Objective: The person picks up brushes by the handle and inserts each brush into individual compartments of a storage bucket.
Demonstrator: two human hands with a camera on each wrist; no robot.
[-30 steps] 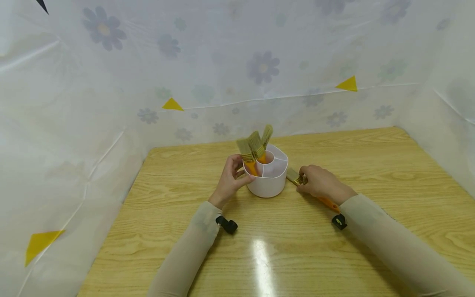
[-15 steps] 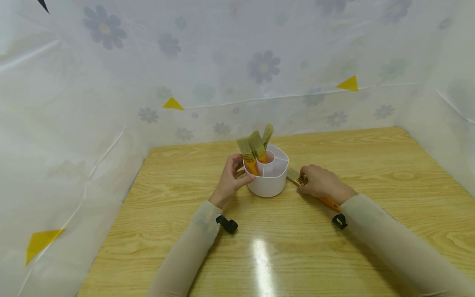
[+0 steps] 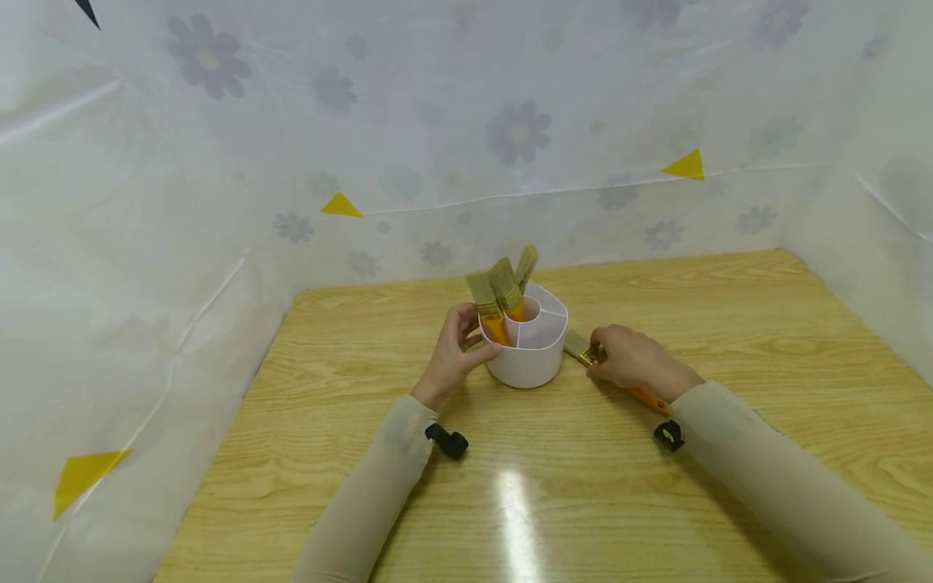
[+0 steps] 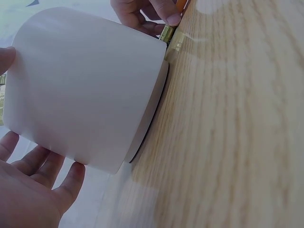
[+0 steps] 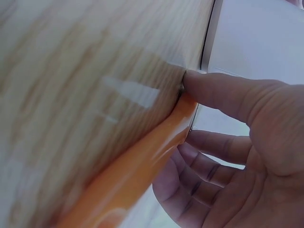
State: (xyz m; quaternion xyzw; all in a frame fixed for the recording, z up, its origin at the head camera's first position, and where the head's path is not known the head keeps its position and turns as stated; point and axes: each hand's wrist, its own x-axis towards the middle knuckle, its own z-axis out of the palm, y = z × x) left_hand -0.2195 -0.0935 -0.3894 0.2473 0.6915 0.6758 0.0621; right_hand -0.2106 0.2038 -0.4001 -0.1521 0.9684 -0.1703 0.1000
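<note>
A white compartmented holder (image 3: 525, 368) stands upright on the table, and my left hand (image 3: 453, 356) grips its left side, thumb at the front rim. In the left wrist view several fingertips (image 4: 71, 183) lie against the holder's smooth wall. Three paintbrushes (image 3: 483, 293) lean in it, bristles up, their orange handles partly hidden inside. To the right, my right hand (image 3: 634, 356) pinches another paintbrush (image 3: 577, 345) around its metal ferrule, bristles toward the holder's base. Its orange handle (image 5: 137, 166) runs back low along the tabletop, under the palm, in the right wrist view.
The wood-grain table (image 3: 350, 502) reaches back to a floral plastic sheet (image 3: 437, 113). Similar sheeting walls off the left and right sides. Yellow triangular markers (image 3: 339, 206) are stuck on the sheets. Black straps with small devices (image 3: 447, 441) sit at both wrists.
</note>
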